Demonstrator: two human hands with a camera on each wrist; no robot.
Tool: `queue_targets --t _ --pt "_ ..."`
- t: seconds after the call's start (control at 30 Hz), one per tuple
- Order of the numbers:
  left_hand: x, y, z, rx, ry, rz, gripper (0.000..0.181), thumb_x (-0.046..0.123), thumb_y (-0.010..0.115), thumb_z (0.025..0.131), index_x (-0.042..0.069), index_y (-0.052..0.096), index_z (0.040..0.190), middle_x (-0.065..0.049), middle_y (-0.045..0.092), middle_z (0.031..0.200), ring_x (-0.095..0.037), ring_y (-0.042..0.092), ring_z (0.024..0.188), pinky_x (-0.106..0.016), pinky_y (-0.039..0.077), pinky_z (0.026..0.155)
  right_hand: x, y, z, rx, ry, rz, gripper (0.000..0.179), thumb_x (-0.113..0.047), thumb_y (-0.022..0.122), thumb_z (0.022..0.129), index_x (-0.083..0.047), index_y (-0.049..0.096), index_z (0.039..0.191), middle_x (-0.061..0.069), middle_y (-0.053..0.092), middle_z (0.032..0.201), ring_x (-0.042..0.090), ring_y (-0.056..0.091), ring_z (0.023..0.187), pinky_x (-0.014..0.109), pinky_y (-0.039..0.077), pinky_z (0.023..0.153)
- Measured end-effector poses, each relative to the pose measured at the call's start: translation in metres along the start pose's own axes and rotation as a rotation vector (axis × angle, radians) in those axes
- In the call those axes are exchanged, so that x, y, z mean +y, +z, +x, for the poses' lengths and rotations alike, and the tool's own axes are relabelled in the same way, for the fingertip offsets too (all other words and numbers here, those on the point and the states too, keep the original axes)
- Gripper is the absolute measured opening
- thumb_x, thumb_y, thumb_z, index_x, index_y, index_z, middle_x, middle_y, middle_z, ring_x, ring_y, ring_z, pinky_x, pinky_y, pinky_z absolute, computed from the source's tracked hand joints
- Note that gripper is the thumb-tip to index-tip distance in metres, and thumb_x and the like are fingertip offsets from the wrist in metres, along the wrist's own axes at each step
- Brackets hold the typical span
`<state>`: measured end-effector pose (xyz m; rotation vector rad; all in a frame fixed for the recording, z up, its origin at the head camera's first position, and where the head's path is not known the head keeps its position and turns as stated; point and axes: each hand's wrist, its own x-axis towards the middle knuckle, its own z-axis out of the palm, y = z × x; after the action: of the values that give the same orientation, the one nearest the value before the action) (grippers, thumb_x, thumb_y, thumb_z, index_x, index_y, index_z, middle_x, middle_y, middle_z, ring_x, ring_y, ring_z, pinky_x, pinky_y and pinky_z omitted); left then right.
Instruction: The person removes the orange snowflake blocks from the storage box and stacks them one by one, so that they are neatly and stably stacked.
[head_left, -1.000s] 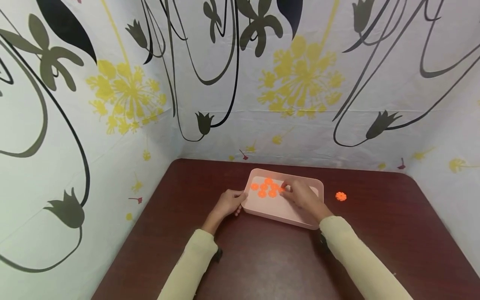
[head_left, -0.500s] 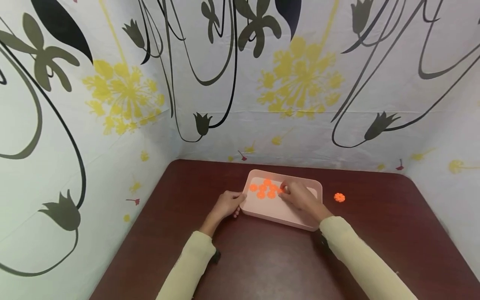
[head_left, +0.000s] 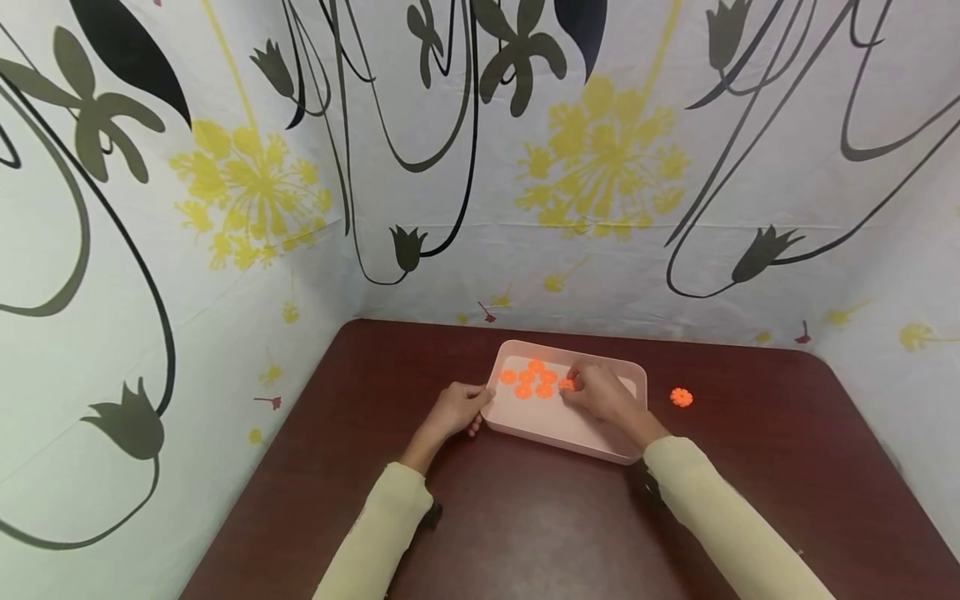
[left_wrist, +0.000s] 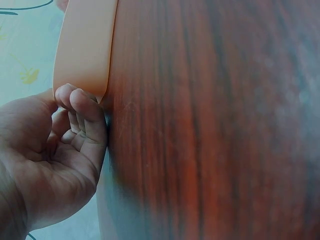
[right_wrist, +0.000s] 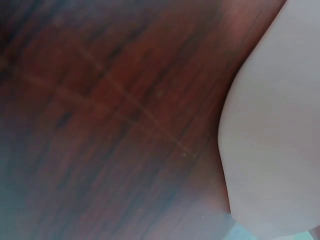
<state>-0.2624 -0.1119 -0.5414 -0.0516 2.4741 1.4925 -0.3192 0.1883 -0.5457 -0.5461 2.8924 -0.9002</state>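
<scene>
A shallow pink tray sits at an angle on the table. My left hand grips its left side; in the left wrist view the fingers curl up against the corner of the tray's wall. Several small orange flower-shaped pieces lie grouped in the left half of the tray. Over the tray's middle, my right hand pinches another orange flower-shaped piece between thumb and forefinger, just right of the group. The right wrist view shows only the tray's outer wall and table, without the hand.
One more orange flower-shaped piece lies on the dark red-brown table, to the right of the tray. A white cloth with printed flowers hangs behind the table and along its sides.
My right fingers have shifted very slightly rightward with the pinched piece, which shows more plainly apart from the group. My left hand keeps its grip on the tray.
</scene>
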Motion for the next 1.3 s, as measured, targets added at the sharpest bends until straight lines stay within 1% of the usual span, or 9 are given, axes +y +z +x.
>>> queue_targets --t 0.13,0.27,0.4,0.5,0.67,0.8,0.93,1.13,1.3 --pt "0.000 -0.001 -0.001 0.007 -0.002 0.002 0.038 0.040 0.064 0.106 0.010 0.075 0.127 -0.001 0.059 0.063 -0.012 0.055 0.051 -0.022 0.054 0.048 -0.004 -0.003 -0.006 0.028 -0.012 -0.002 0.031 -0.027 0.085 0.090 -0.003 0.071 0.104 0.004 0.070 0.081 0.014 0.059 0.067 0.028 0.049 0.060" --pt "0.000 0.000 -0.001 0.007 -0.003 0.003 0.036 0.040 0.065 0.106 0.011 0.076 0.123 -0.001 0.059 0.063 -0.012 0.055 0.051 -0.022 0.054 0.048 -0.007 -0.010 -0.014 0.025 -0.003 -0.013 0.033 -0.027 0.085 0.090 -0.004 0.070 0.107 0.001 0.063 0.069 0.013 0.052 0.059 0.026 0.042 0.052" --pt "0.002 0.001 0.001 -0.004 0.011 0.001 0.035 0.039 0.065 0.106 0.010 0.076 0.123 0.000 0.059 0.063 -0.012 0.055 0.051 -0.022 0.054 0.049 -0.008 -0.020 -0.024 0.044 -0.003 -0.030 0.036 -0.027 0.087 0.087 -0.004 0.069 0.109 0.000 0.063 0.069 0.012 0.052 0.059 0.025 0.042 0.051" --pt "0.004 0.001 0.001 -0.003 0.015 0.003 0.036 0.038 0.065 0.106 0.009 0.075 0.126 -0.001 0.059 0.062 -0.011 0.055 0.050 -0.021 0.054 0.048 -0.008 -0.027 -0.030 0.062 -0.028 -0.045 0.037 -0.029 0.088 0.087 -0.005 0.069 0.107 -0.001 0.063 0.071 0.012 0.053 0.059 0.024 0.043 0.053" --pt "0.003 0.001 0.001 0.000 0.002 0.008 0.036 0.038 0.064 0.106 0.010 0.075 0.126 -0.001 0.059 0.063 -0.012 0.055 0.051 -0.021 0.054 0.048 -0.008 -0.035 -0.038 0.101 -0.077 -0.091 0.033 -0.027 0.088 0.084 -0.007 0.068 0.101 -0.003 0.060 0.069 0.010 0.051 0.061 0.025 0.042 0.059" --pt "0.001 0.000 0.001 0.004 -0.007 0.012 0.036 0.039 0.065 0.106 0.010 0.076 0.125 -0.001 0.059 0.063 -0.012 0.056 0.051 -0.021 0.054 0.048 -0.007 -0.042 -0.048 0.124 -0.082 -0.093 0.032 -0.026 0.087 0.084 -0.008 0.068 0.102 -0.002 0.057 0.068 0.012 0.050 0.061 0.027 0.041 0.057" --pt "0.001 0.000 0.001 0.002 -0.007 0.009 0.036 0.039 0.065 0.106 0.010 0.076 0.125 -0.001 0.059 0.063 -0.012 0.056 0.051 -0.021 0.054 0.048 -0.003 -0.051 -0.061 0.149 -0.058 -0.110 0.035 -0.029 0.086 0.084 -0.009 0.067 0.106 -0.002 0.056 0.069 0.012 0.049 0.057 0.026 0.039 0.050" --pt "0.001 -0.001 0.000 0.005 -0.004 0.001 0.037 0.039 0.065 0.106 0.010 0.076 0.125 -0.001 0.059 0.062 -0.011 0.055 0.050 -0.021 0.054 0.047 0.012 -0.064 -0.075 0.214 -0.067 -0.199 0.036 -0.031 0.085 0.083 -0.011 0.066 0.106 -0.005 0.057 0.068 0.010 0.049 0.057 0.026 0.039 0.051" --pt "0.002 0.000 0.000 0.002 -0.005 -0.004 0.037 0.039 0.065 0.106 0.010 0.076 0.126 -0.001 0.059 0.062 -0.012 0.056 0.050 -0.022 0.054 0.048 0.027 -0.074 -0.086 0.242 -0.049 -0.215 0.037 -0.028 0.087 0.082 -0.009 0.067 0.107 -0.005 0.058 0.069 0.009 0.049 0.057 0.025 0.038 0.052"
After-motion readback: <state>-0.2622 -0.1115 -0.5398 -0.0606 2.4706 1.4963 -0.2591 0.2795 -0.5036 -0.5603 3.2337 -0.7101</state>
